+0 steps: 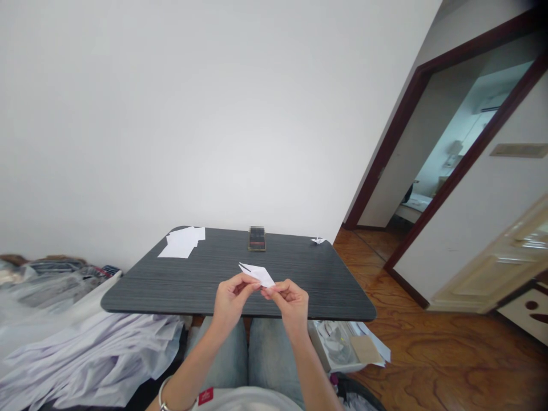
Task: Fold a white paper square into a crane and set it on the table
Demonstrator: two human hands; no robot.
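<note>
A small folded piece of white paper point(258, 274) with pointed ends is held above the near edge of the dark table point(180, 285). My left hand point(231, 299) pinches its near left part with thumb and fingers. My right hand point(290, 301) pinches its near right part, fingers curled. Both hands hover just over the table's front edge, above my knees in light jeans.
A loose stack of white sheets point(182, 242) lies at the table's far left. A small dark stand point(257, 238) sits at the far middle, a tiny folded paper figure point(318, 241) at the far right corner. Clothes point(85, 348) pile at left; a box of papers point(346, 345) stands below right; an open doorway point(445, 165) is at right.
</note>
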